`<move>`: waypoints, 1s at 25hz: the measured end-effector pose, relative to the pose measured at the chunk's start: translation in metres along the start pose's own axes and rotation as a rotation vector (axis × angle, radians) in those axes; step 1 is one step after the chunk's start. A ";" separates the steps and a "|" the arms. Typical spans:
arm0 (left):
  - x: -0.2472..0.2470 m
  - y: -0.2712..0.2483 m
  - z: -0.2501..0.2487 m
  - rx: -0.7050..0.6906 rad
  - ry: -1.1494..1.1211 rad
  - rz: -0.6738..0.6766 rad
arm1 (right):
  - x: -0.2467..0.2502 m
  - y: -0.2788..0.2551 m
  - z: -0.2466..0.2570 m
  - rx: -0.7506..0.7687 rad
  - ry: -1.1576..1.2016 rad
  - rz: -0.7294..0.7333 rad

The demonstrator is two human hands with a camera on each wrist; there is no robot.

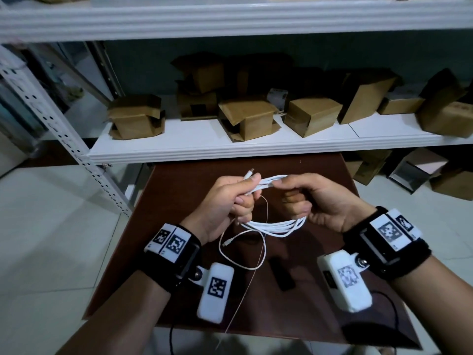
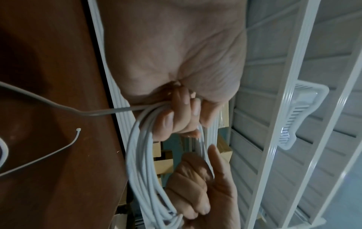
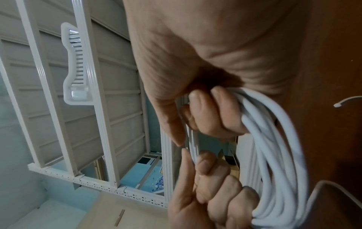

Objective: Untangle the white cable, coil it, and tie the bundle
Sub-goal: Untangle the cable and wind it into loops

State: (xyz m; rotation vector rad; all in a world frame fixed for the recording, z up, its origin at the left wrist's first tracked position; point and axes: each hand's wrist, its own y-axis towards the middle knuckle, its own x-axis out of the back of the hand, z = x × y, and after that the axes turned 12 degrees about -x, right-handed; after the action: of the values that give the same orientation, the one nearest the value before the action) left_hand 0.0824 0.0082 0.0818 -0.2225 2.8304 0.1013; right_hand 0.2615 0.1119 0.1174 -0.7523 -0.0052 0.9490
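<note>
White cable (image 1: 275,228) hangs between the two hands above the dark brown bench (image 1: 320,175), already gathered into a flat oval of several turns. The coil's long axis runs from one hand across to the other, left to right in front of the person, with its far run stretched between the fingertips and its near run sagging toward the wrists. Neither hand is nearer; each has one end of the oval.

The left hand (image 1: 227,201) has its fingers curled round the left end of the bundle, thumb and forefinger pinching the strands up top, where a connector tip (image 1: 250,172) pokes out and points away toward the shelf (image 1: 230,147). The right hand (image 1: 314,198) is likewise curled round the right end, thumb and forefinger nipping the far run; the wrist views show the fingers of both wrapped over the strands.

From the left hand a loose tail drops and loops back on itself, ending in a small plug (image 1: 226,244) that points left, just over the bench. A thinner pale strand (image 1: 240,303) trails down toward the near edge; I'd guess it is the tie, though I cannot be sure.

To my eye the coiling is nearly finished, and that slack tail below the left hand is what needs taking in before tying across the middle.
</note>
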 end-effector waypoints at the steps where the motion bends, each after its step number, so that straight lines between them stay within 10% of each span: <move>1: -0.001 0.001 0.000 0.016 -0.029 -0.005 | 0.000 -0.001 0.000 0.003 0.003 -0.012; 11: -0.005 -0.004 0.005 -0.084 0.186 0.036 | 0.006 0.004 -0.009 0.035 -0.180 0.072; 17: -0.024 -0.007 0.004 -0.155 1.078 0.315 | -0.002 0.017 -0.031 -0.016 -0.853 -0.022; 25: -0.028 -0.014 0.008 -0.088 1.041 0.283 | -0.005 0.024 -0.031 0.051 -0.887 -0.072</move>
State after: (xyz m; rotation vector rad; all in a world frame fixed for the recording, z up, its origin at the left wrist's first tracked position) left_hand 0.1132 -0.0013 0.0821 0.1774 3.8841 0.2226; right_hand 0.2511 0.0983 0.0818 -0.2335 -0.7739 1.1423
